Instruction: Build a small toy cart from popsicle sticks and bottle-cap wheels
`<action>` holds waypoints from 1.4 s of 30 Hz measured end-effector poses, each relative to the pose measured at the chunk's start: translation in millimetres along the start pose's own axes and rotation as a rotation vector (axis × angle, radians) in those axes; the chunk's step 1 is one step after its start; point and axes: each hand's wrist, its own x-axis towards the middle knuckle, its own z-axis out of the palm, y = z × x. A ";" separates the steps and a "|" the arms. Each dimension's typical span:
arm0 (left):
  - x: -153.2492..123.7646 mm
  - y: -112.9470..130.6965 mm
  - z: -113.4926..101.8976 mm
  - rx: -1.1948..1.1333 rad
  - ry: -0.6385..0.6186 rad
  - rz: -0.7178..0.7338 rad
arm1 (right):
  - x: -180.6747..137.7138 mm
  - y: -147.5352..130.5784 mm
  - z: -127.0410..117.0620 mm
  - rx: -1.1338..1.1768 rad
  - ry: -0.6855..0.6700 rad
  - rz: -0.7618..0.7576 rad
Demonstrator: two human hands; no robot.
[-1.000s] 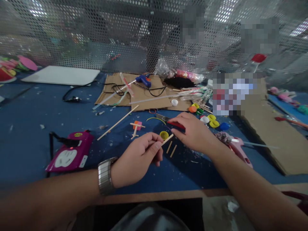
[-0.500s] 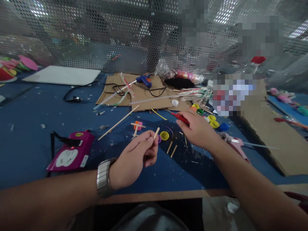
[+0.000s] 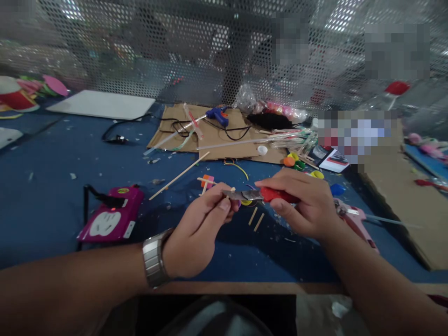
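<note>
My left hand (image 3: 203, 221), with a metal watch (image 3: 154, 260) on its wrist, pinches a short wooden stick (image 3: 233, 190) between thumb and fingers. Only the stick's tip shows; the rest is hidden by the fingers. My right hand (image 3: 304, 198) is wrapped around the red handle of a knife (image 3: 276, 194). Its grey blade reaches left and lies against the stick, close to my left fingertips. Just beyond my left hand, a small joined stick piece (image 3: 205, 185) rests by an orange and pink block (image 3: 209, 179). Two short sticks (image 3: 255, 219) lie on the blue table between my hands.
A long stick (image 3: 179, 176) and a magenta power box (image 3: 110, 214) are on the left. Cardboard (image 3: 224, 149) bearing a blue glue gun (image 3: 218, 115) lies farther back. A pink glue gun (image 3: 355, 219) and bottle caps (image 3: 296, 161) are right. A perforated metal screen (image 3: 196, 60) stands behind.
My right hand has brought the knife toward me and its blade onto the stick. My left hand still pinches the stick. The view has shifted slightly.
</note>
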 end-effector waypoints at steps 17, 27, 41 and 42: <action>0.4 16.6 -0.2 0.210 -0.093 0.079 | 0.6 -6.2 -5.0 -0.070 0.028 -0.073; 2.0 19.2 -0.3 0.270 -0.112 0.138 | 0.6 -7.8 -5.0 -0.083 0.025 -0.079; 1.9 17.6 -1.4 0.337 -0.099 0.187 | 0.6 -8.0 -4.3 -0.085 0.036 -0.074; 2.1 17.6 -1.2 0.346 -0.098 0.191 | 0.5 -8.1 -4.0 -0.088 0.037 -0.072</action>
